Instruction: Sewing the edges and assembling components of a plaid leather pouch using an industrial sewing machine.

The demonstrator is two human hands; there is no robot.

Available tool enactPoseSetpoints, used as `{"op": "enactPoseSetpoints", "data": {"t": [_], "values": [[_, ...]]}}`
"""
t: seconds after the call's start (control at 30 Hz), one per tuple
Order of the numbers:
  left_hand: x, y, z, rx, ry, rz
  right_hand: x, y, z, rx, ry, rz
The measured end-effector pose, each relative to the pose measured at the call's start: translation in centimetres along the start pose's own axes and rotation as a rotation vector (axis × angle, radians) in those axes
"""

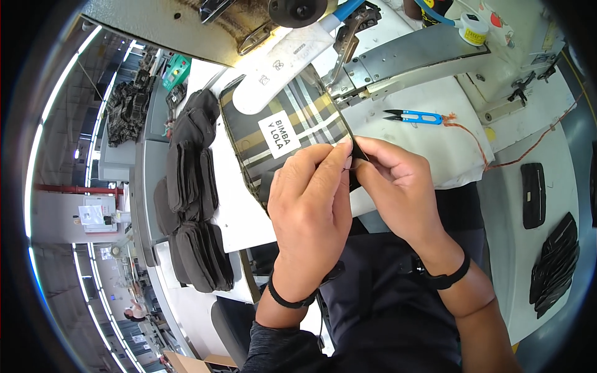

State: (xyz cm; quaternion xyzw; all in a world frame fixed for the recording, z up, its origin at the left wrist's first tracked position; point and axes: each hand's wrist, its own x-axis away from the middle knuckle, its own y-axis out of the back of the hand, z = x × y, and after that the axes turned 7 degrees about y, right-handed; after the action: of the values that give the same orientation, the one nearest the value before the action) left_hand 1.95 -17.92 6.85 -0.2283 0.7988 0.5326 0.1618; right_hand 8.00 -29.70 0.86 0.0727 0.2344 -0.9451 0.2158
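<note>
A plaid fabric piece (249,140) in grey, tan and white, with dark edging and a white printed label (279,135), lies on the white table in front of the sewing machine. My left hand (308,199) pinches its near right corner, thumb and fingers pressed together on the dark edging. Against it, my right hand (398,183) is closed on the same edge, its thumb and forefinger meeting the left fingertips. Whatever small part sits between the fingertips is mostly hidden. To the right of the cloth rest blue thread snips (420,117), tied to an orange cord (479,143).
The sewing machine's metal bed (410,65) and a white lamp (283,62) stand over the far side. Stacks of dark fabric pieces (193,180) line the left edge. Black flat pieces (555,264) lie at the right. A small white bottle (474,30) stands at the back.
</note>
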Motion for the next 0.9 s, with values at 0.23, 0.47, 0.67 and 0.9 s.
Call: {"op": "enactPoseSetpoints", "data": {"t": [0.23, 0.47, 0.67, 0.9], "values": [[-2.2, 0.3, 1.4, 0.04, -0.009, 0.015, -2.3, -0.8, -0.8, -0.049, -0.006, -0.005], [-4.6, -0.2, 2.7, 0.004, -0.099, -0.041, -4.2, -1.2, -0.6, -0.016, -0.03, -0.077], [-6.0, 0.2, 2.9, -0.016, -0.047, -0.01, -5.3, -2.1, -0.5, 0.042, 0.031, -0.177], [-5.6, -0.1, 3.5, -0.096, -0.092, -0.04, -5.6, -2.2, -0.4, 0.117, 0.032, -0.184]]}}
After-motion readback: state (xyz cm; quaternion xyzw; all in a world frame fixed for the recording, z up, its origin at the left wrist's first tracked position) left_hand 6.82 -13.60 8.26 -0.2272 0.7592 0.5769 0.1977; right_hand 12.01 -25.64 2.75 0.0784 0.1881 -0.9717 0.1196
